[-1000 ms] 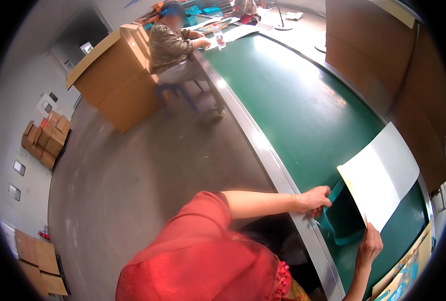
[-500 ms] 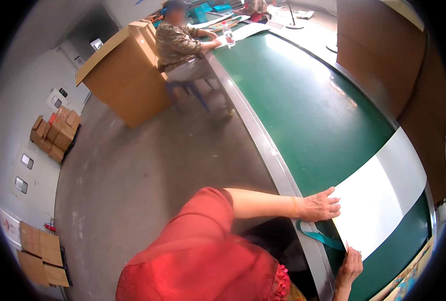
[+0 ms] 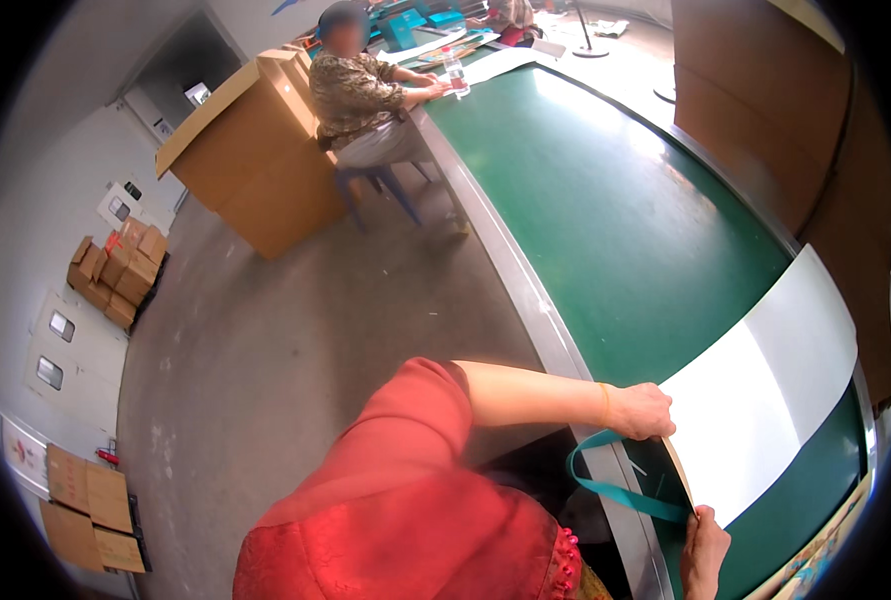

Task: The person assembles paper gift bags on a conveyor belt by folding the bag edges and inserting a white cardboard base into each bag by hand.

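Note:
A large white sheet [image 3: 755,390] lies across the green table, curving up toward the far side. My left hand [image 3: 642,411] is closed at its left edge, fingers curled over it. My right hand [image 3: 703,552] pinches the near corner of the sheet between thumb and fingers. A teal ribbon [image 3: 615,490] makes a loop over the table's metal rim, running from under my left hand to beside my right fingertips. Whether my left fingers also grip the ribbon is hidden. Between the hands a thin brown edge of the sheet shows.
The green table [image 3: 605,240] has a metal rim [image 3: 525,280]. A person [image 3: 355,100] sits at its far left by a plastic bottle [image 3: 455,72]. Large cardboard boxes stand left [image 3: 255,160] and right [image 3: 755,110]. Patterned sheets [image 3: 815,560] lie near my right.
My left hand has gone from spread on the sheet to curled at its edge. The teal ribbon now bows out in a wider loop. My right hand has dropped slightly, still at the corner.

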`<move>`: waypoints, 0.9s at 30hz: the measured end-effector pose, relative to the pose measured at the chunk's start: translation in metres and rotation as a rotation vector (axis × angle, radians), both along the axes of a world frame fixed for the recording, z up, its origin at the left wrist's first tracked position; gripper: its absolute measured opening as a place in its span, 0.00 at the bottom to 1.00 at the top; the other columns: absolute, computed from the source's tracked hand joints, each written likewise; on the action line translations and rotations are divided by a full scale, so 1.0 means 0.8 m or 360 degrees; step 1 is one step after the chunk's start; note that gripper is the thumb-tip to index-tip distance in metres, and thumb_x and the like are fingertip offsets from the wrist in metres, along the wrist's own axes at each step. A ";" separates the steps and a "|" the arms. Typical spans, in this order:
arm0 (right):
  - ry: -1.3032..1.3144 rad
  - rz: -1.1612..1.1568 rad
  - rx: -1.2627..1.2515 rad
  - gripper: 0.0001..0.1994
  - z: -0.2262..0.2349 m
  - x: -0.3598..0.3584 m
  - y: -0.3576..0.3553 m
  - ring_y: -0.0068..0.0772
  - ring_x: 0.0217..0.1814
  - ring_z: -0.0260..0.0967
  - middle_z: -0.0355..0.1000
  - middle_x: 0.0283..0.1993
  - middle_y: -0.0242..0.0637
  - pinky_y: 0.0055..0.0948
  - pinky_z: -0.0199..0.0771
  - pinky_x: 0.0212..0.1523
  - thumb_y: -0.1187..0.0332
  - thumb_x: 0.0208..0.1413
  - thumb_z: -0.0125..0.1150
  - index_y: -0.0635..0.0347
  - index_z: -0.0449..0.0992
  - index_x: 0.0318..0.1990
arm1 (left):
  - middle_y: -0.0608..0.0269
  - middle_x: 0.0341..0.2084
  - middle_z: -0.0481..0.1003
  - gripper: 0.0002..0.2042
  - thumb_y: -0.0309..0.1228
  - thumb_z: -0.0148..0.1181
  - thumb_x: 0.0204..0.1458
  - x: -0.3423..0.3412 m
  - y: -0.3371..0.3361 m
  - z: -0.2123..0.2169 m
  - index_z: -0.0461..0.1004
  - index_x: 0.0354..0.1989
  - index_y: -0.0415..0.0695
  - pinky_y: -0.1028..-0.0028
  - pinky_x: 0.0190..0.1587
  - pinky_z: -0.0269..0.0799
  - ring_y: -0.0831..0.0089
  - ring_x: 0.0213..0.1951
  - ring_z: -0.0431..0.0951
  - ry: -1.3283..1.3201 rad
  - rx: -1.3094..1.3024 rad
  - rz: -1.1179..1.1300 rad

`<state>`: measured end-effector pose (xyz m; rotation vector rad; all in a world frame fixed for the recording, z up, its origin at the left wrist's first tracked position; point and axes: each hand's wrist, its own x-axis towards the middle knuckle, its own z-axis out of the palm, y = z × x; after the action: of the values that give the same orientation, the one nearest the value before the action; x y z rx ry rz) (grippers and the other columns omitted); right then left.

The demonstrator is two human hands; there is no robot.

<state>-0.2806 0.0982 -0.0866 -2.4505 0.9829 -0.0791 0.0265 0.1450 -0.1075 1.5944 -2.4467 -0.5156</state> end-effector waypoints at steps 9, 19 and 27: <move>-0.0191 -0.0161 0.0676 0.10 -0.015 0.009 -0.068 0.39 0.29 0.70 0.71 0.26 0.43 0.31 0.67 0.31 0.65 0.61 0.53 0.64 0.72 0.36 | 0.56 0.33 0.77 0.18 0.38 0.67 0.41 0.017 -0.065 0.001 0.75 0.41 0.47 0.63 0.43 0.71 0.57 0.40 0.77 0.0249 0.0611 0.0041; -0.0263 -0.0342 0.0759 0.09 -0.030 0.007 -0.073 0.22 0.30 0.67 0.71 0.27 0.33 0.24 0.67 0.31 0.66 0.61 0.53 0.64 0.71 0.39 | 0.61 0.25 0.72 0.18 0.49 0.56 0.45 0.007 -0.048 -0.001 0.78 0.20 0.46 0.64 0.39 0.61 0.65 0.35 0.70 -0.0161 -0.0480 0.0029; -0.0424 -0.0037 -0.0231 0.12 -0.052 0.007 -0.065 0.42 0.30 0.62 0.61 0.29 0.41 0.35 0.65 0.32 0.64 0.58 0.56 0.62 0.70 0.27 | 0.56 0.24 0.73 0.17 0.44 0.53 0.51 -0.012 -0.056 -0.046 0.75 0.20 0.43 0.60 0.34 0.70 0.58 0.33 0.75 0.0361 -0.0275 0.0369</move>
<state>-0.2746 0.0463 -0.1285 -2.4748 0.9144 -0.4876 0.0168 0.0998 -0.1445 1.6219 -2.0509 -0.4089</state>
